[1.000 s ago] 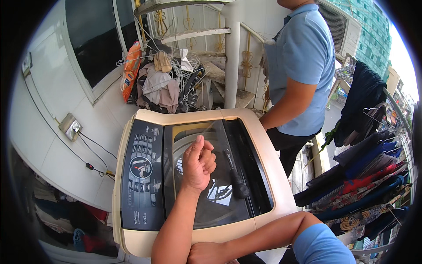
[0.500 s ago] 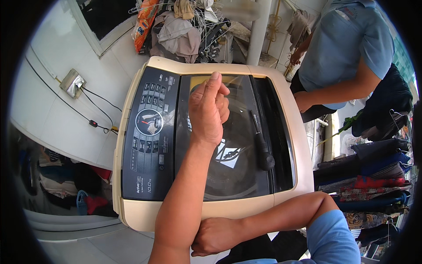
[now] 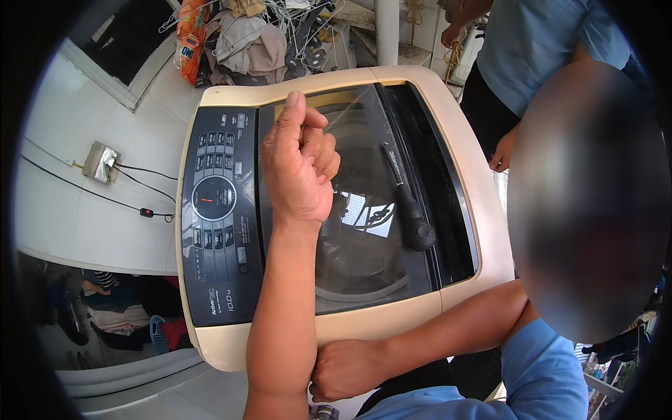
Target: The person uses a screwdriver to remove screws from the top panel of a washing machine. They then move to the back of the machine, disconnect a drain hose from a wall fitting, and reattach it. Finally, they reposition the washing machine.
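Note:
My left hand (image 3: pixel 299 154) is raised over the glass lid (image 3: pixel 364 266) of a cream top-loading washing machine (image 3: pixel 469 203), left of the lid's centre. Its thumb points up and its fingers curl inward with nothing visible in them. A black-handled tool with a thin shaft (image 3: pixel 417 227) lies on the lid to the right of this hand. My right hand (image 3: pixel 344 367) is closed beside my left forearm, just below the machine's front edge; whatever its fingers hold, if anything, is hidden. The dark control panel (image 3: pixel 220 259) runs along the machine's left side.
A person in a blue shirt (image 3: pixel 532 42) stands at the upper right, partly behind a large blurred patch. Clothes, hangers and an orange bag (image 3: pixel 190 49) are piled behind the machine. A wall socket with cables (image 3: pixel 101 161) is at left. Laundry and a blue basket (image 3: pixel 158 332) lie lower left.
The view has tilted, so the machine appears higher. The other person has shifted nearer, and a blurred patch now covers the right side. My arms keep much the same pose.

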Demonstrator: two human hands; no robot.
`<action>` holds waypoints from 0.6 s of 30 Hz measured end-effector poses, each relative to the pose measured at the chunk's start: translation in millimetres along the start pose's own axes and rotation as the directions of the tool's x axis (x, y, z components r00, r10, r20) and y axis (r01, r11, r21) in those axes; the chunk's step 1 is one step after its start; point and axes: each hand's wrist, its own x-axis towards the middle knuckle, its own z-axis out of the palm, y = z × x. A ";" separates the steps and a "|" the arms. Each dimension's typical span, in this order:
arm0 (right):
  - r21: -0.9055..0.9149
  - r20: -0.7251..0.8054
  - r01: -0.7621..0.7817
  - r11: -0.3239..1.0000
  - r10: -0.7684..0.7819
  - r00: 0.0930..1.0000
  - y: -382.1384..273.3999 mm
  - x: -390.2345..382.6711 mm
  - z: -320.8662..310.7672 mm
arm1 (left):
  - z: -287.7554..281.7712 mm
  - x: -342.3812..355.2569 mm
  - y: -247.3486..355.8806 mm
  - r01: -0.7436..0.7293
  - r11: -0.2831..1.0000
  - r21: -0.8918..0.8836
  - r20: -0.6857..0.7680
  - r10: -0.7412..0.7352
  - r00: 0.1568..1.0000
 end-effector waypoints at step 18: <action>-0.053 0.216 -0.022 0.998 0.033 0.976 -2.6 3.3 -8.8 | -30.1 -0.5 -10.5 -0.012 -0.279 0.960 0.132 0.419 0.899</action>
